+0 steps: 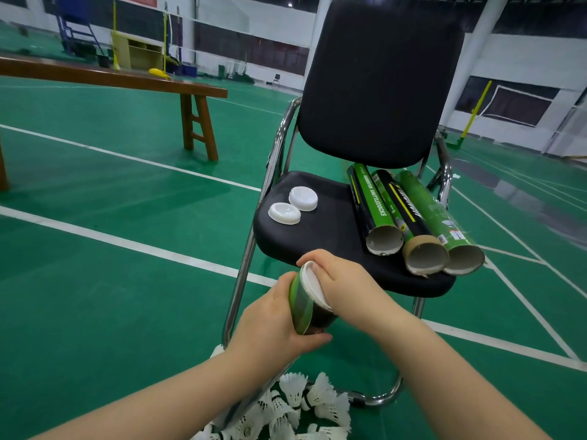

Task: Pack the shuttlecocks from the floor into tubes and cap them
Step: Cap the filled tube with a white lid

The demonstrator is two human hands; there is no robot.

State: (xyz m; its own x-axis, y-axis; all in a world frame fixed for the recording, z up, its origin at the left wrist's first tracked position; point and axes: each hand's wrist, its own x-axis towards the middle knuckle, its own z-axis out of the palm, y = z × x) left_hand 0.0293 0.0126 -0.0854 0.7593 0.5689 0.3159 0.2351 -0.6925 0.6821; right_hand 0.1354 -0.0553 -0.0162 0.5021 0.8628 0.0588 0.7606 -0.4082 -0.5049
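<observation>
Gripping the green tube (308, 309), the left hand (273, 325) holds it tilted before the chair (378, 84) while the right hand (344, 277) curls over the white cap (313, 289) at its mouth. Three open tubes (401, 214) and two loose caps (303, 198) lie on the seat (317, 239); shuttlecocks (295, 404) heap on the floor (95, 281).

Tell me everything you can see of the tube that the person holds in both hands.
The tube is a round cylinder, cardboard by its look, printed green and black. A white cap sits on its upper end. It is tilted, held in the air before the chair. The left hand grips its body; the right hand curls its fingers over the cap. Its lower end is hidden.
</observation>
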